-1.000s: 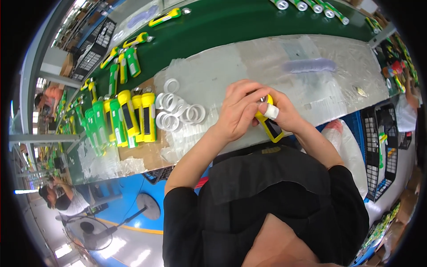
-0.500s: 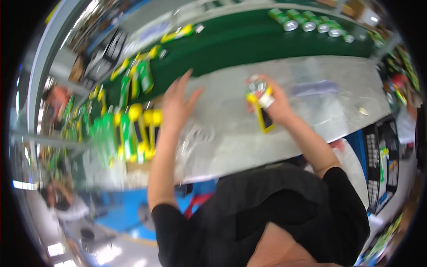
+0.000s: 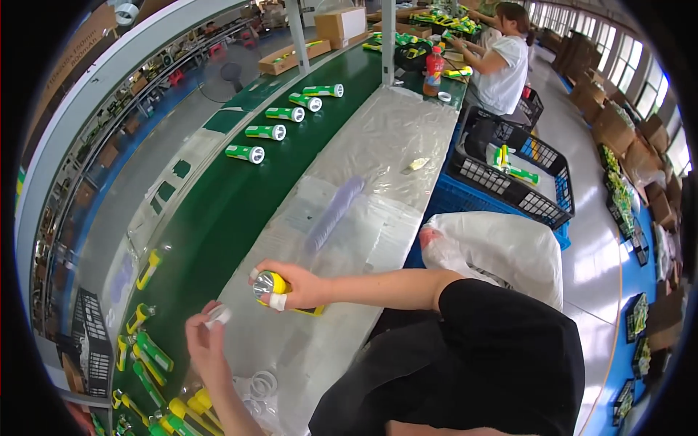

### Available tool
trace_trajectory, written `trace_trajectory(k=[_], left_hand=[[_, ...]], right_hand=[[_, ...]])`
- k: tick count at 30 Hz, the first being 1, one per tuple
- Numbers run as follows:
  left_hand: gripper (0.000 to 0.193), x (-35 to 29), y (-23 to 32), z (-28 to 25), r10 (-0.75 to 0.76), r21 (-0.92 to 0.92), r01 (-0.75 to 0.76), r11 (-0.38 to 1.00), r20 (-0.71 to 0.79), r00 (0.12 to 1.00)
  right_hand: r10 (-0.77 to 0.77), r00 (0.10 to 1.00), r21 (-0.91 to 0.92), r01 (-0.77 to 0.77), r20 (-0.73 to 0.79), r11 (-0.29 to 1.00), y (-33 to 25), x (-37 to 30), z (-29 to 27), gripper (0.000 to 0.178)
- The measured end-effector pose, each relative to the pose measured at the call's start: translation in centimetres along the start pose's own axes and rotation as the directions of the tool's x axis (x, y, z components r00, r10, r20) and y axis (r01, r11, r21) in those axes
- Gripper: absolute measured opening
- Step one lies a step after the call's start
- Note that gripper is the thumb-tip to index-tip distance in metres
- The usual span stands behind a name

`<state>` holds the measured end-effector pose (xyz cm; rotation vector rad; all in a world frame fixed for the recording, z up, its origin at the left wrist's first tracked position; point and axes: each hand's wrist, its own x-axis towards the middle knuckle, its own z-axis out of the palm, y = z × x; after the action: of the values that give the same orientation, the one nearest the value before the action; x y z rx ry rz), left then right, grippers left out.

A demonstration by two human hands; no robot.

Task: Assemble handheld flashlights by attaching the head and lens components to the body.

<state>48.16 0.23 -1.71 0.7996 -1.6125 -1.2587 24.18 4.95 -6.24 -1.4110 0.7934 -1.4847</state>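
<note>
A yellow flashlight (image 3: 269, 285) is gripped in my right hand (image 3: 302, 285) above the bench, its shiny reflector end facing left and part of its body hidden by my fingers. White wraps cover parts of this hand's fingers. To the lower left, my left hand (image 3: 207, 345) pinches a small white ring (image 3: 218, 315) between thumb and fingertips, apart from the flashlight. Several pale rings (image 3: 262, 384) lie on the bench beside my left forearm. Green and yellow flashlights (image 3: 185, 418) crowd together at the lower left.
A green conveyor belt (image 3: 211, 218) runs along the plastic-covered bench (image 3: 363, 254), carrying several green flashlights (image 3: 265, 131). A purple strip (image 3: 336, 212) lies on the bench. On the right are a black crate (image 3: 509, 174) and a white sack (image 3: 494, 247). A co-worker (image 3: 502, 69) sits farther along.
My view has swung to the right, bringing the co-worker and crate into fuller sight. My left hand, earlier spread, now pinches a white ring. The flashlight stays in my right hand.
</note>
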Motion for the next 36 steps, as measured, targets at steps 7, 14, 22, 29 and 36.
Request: trace_trajectory(k=[7, 14, 22, 29, 36], left_hand=[[0.010, -1.8, -0.7, 2.6, -0.087, -0.182, 0.067, 0.981, -0.109, 0.990], [0.004, -4.5, -1.4, 1.0, 0.190, 0.237, -0.147, 0.960, -0.170, 0.967], [0.022, -1.1, -1.7, 4.5, 0.387, 0.283, -0.337, 0.898, -0.142, 0.911], [0.032, -0.7, -0.1, 4.7, 0.441, 0.398, -0.382, 0.834, -0.065, 0.895], [0.032, -0.4, 1.2, 4.1, 0.399, 0.542, -0.417, 0.730, 0.157, 0.903]], right_hand=[[-0.163, 0.985, -0.145, 0.153, -0.059, 0.978, 1.7, 1.0, 0.7, 0.033], [-0.135, 0.990, -0.111, 0.137, 0.027, 0.984, 2.3, 1.5, 3.0, 0.041], [-0.004, 0.999, 0.007, 0.004, 0.032, 1.000, 2.8, 1.9, 1.8, 0.039], [-0.004, 0.996, 0.096, -0.005, 0.089, 0.995, 2.2, 1.9, 2.3, 0.035], [-0.067, 0.973, -0.060, 0.082, 0.219, 0.995, 2.7, 2.0, 1.1, 0.044]])
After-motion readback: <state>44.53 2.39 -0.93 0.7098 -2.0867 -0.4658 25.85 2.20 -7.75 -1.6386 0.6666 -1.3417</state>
